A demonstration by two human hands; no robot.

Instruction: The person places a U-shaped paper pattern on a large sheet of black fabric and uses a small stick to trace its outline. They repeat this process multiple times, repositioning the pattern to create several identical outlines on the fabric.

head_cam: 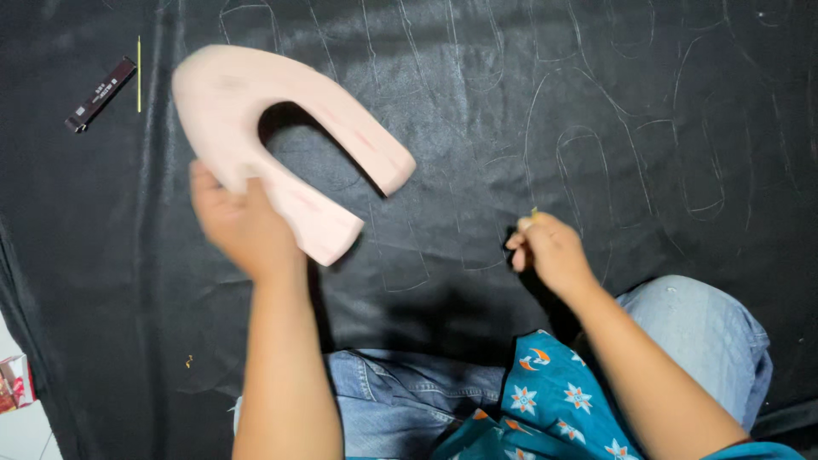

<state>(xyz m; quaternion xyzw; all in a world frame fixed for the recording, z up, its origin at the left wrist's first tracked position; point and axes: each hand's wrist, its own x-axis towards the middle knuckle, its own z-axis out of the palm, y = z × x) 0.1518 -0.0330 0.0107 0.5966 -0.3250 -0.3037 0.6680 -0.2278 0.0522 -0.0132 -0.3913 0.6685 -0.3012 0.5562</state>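
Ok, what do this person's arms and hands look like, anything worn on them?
Both forearms are bare: no sleeves, watch or gloves show on the left hand or the right hand. A teal sleeve edge shows at the right upper arm, matching the teal shirt with its white and orange flower print.

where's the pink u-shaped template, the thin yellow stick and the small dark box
pink U-shaped template (223, 94), head view, on its broad curved top.
thin yellow stick (139, 74), head view, on the middle of its length.
small dark box (100, 94), head view, on its long top face.
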